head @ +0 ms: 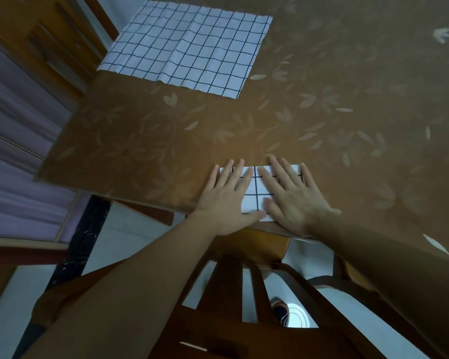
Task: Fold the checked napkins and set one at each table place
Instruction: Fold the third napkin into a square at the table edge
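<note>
Both my hands lie flat, palms down, on the small folded white napkin with dark check lines (262, 186). The fingers are straight and spread; they press the cloth and grip nothing. My left hand (228, 200) covers the napkin's left part and my right hand (293, 200) its right part. The two thumbs nearly meet over its near edge, and a strip of cloth shows between the hands.

The folded napkin sits under my palms at the near edge of the table with the brown leaf-patterned cover (347, 125). Its long axis looks to run from my left hand across to my right, along that table edge, though my hands hide both short ends. Its far long edge shows just past my fingertips, and its check lines run square to its edges.

Well beyond my left fingertips, far off and to the left, a larger white checked napkin (184, 50) lies spread open and flat on the same table. It is turned a little askew, with its left end near the table's left side and a crease running down its middle.

Below my wrists and forearms stands a brown wooden chair with a slatted back (244, 281), pushed in toward the table.
</note>
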A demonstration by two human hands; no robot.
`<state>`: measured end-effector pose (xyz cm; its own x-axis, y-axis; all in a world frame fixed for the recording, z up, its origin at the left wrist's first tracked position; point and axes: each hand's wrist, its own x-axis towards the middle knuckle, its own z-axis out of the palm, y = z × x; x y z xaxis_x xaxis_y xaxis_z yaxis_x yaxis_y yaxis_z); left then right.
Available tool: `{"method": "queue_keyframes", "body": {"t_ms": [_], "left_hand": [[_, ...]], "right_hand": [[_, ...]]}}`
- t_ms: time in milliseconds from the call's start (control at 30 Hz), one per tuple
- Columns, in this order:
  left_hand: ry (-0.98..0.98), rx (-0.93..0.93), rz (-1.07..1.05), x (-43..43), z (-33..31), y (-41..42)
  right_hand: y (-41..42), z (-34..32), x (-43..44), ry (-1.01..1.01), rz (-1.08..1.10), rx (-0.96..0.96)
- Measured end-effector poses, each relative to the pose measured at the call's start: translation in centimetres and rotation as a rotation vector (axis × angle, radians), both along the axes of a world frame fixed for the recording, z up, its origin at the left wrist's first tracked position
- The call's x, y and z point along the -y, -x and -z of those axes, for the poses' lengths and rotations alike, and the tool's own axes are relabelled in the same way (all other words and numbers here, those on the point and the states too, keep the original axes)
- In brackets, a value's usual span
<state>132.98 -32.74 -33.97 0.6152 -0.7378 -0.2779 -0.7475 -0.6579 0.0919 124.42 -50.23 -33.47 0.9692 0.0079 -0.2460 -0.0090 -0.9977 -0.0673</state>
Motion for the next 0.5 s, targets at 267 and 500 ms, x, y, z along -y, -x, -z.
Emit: {"method": "queue_keyframes", "body": {"t_ms": [267,500], "left_hand": [[-0.050,-0.028,-0.043,-2.0,0.2,-0.9],[-0.069,0.049,0.113,-3.2,-1.8,0.3]], "right_hand": [[1.2,0.4,2.5,0.002,0.091,-0.012],[2.8,-1.2,2.6,-0.028,0.035,0.020]]}}
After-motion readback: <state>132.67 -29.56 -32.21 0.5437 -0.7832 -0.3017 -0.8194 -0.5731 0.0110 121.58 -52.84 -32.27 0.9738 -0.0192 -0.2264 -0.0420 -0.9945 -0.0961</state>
